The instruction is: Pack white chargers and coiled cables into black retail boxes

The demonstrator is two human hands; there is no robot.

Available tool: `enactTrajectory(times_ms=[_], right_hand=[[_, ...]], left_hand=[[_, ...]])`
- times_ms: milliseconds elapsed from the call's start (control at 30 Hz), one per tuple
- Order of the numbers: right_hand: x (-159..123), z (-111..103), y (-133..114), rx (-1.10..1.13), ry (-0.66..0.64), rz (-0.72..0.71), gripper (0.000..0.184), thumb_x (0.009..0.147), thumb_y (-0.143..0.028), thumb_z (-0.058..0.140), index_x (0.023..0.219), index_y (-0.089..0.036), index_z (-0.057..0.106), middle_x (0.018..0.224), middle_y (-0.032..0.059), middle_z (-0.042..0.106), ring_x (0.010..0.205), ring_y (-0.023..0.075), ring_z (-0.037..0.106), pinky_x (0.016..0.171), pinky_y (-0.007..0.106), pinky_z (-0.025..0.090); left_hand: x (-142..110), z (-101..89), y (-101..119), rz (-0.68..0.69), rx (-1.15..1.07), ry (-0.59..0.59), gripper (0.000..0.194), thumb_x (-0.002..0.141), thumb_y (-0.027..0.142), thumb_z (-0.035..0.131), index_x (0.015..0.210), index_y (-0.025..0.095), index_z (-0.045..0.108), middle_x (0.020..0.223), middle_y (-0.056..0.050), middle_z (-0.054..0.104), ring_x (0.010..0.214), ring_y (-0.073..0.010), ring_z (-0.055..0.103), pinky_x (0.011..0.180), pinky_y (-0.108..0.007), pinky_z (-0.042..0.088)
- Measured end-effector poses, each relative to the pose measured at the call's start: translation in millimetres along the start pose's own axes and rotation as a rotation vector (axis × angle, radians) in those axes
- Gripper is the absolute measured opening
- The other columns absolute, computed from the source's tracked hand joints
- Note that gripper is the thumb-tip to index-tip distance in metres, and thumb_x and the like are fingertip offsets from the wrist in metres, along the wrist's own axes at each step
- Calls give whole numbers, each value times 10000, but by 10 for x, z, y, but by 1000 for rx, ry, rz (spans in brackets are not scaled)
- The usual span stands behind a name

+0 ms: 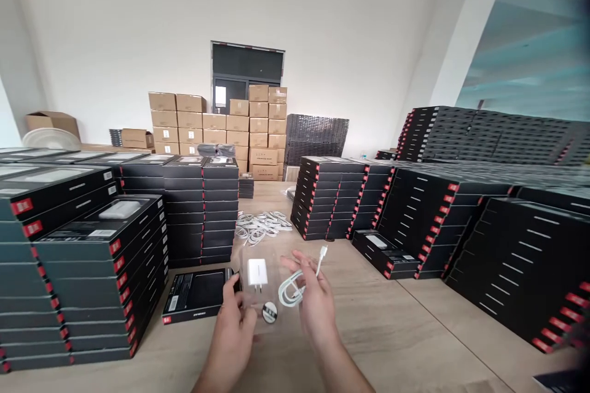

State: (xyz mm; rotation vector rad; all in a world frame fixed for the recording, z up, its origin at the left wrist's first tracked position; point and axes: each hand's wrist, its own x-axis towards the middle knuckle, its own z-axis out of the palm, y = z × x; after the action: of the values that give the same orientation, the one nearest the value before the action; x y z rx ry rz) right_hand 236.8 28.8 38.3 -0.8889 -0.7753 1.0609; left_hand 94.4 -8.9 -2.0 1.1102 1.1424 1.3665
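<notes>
My left hand holds a clear plastic tray by its near left edge. A white charger plug and a small round disc sit in the tray. My right hand is closed on a coiled white cable, whose connector end sticks up above the fingers. The cable hangs over the right part of the tray. Just left of my left hand a single black box lies flat on the wooden table.
Tall stacks of black boxes with red tabs stand at the left, centre and right. A pile of white cables lies further back. Brown cartons are stacked by the far wall.
</notes>
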Motion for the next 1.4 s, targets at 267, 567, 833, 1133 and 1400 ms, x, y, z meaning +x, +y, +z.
enactTrajectory(times_ms=[267,567,833,1133,1400], right_hand=[[-176,193,218,-317,-46,-194,457,896,-525,485,1137,-194,687,1252,84,655,1249,260,511,1064,375,359],[-215,127,342,-659,-223,-601,385,947,-374,428,1274,-262,597,1364,72,557,1304,259,435,1114,478,286],[-98,39,243,-207,-576,-19,564,869,-554,490,1369,-294,491,1361,77,570,1237,292,525,1027,476,400],[-126,82,135,-299,-547,-45,500,765,-388,715,1224,-215,619,912,59,709,844,229,635,782,354,502],[-188,144,153,-241,-557,147,466,716,-335,751,1159,-228,657,919,41,707,856,210,640,767,315,495]], left_hand=[[-14,79,115,-51,-650,-41,446,675,364,769,1053,248,561,1182,-89,650,1091,-278,619,879,-419,515],[-31,12,195,-5,-644,-82,448,659,308,800,1049,226,597,1141,-101,693,1033,-246,647,854,-353,506],[79,-211,292,-5,-612,-20,418,643,282,793,1009,206,607,1075,-89,716,950,-253,672,819,-384,521],[88,-215,285,97,-409,-142,370,725,269,730,1063,194,599,1039,-66,721,960,-235,658,872,-344,478],[175,-232,195,80,-355,115,307,647,257,757,908,175,618,806,-23,734,707,-172,657,694,-279,488]])
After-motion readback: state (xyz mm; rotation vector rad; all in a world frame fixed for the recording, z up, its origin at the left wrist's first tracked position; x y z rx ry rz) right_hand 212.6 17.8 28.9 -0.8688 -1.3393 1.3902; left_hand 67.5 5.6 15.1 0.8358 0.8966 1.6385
